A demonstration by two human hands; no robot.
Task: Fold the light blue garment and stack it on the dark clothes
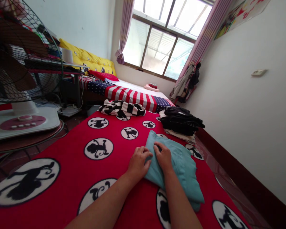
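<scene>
One folded teal garment (178, 165) lies on one red blanket (69, 156) printed with black monkey figures in white discs, of which about a dozen show; the left hand (138, 163) and right hand (163, 157) rest side by side, palms down and fingers spread flat, on the garment's near left edge, gripping nothing. Beyond: one crumpled black-and-white striped garment (121, 108), one pile of dark clothes (180, 122), one stars-and-stripes cover (131, 93), one standing fan (19, 79). No legible writing or brand is visible.
</scene>
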